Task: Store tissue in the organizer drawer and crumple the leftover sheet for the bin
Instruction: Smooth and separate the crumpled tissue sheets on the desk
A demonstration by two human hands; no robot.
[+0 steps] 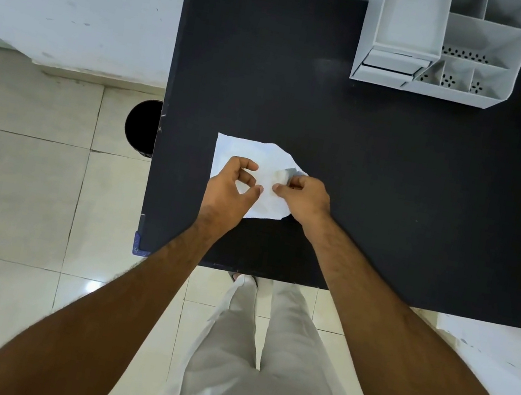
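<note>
A white tissue sheet [246, 149] lies mostly flat on the black table [393, 186], near its front left. My left hand [231, 188] rests on the sheet's left part, fingers curled and apart, thumb touching the paper. My right hand [306, 198] pinches the sheet's right edge, where a small grey fold or piece [290, 172] sticks up by the fingers. The grey organizer [452, 46] stands at the table's far right, with its small drawer [391, 66] at the lower left of its front; the drawer looks slightly pulled out.
A black round bin [142, 126] stands on the tiled floor just left of the table's edge. A white wall runs behind. My light trousers show below the table's front edge.
</note>
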